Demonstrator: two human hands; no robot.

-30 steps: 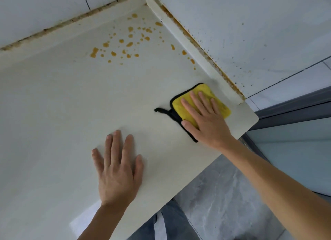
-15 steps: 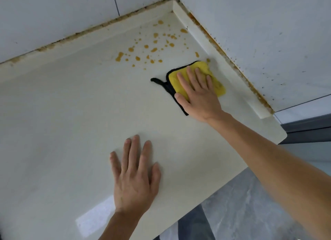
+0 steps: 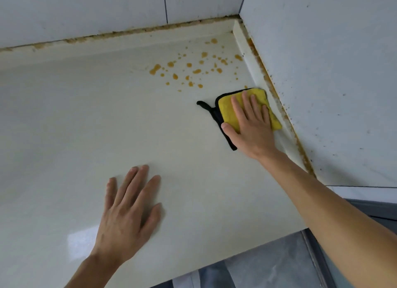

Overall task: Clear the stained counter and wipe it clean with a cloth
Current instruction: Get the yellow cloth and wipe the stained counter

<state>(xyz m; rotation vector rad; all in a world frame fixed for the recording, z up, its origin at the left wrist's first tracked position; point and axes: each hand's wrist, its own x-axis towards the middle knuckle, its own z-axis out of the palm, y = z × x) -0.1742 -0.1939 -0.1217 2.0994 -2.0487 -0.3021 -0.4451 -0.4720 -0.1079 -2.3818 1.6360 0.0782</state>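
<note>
A folded yellow cloth (image 3: 227,110) with a black edge and loop lies on the pale counter (image 3: 86,120), close to the raised strip along the right wall. My right hand (image 3: 251,124) presses flat on it with straight fingers. Orange stains (image 3: 193,70) are spattered over the counter's far right corner, just beyond the cloth. My left hand (image 3: 129,210) rests flat on the counter near its front edge, fingers spread, holding nothing.
White tiled walls (image 3: 322,73) meet at the far right corner, with a grimy brown seam (image 3: 285,116) along the counter's raised back strips. The counter's front edge (image 3: 236,253) drops to a grey floor (image 3: 279,266) at bottom right.
My right hand has slid the cloth away from the front edge, along the right wall towards the stains. The left hand has stayed flat on the counter.
</note>
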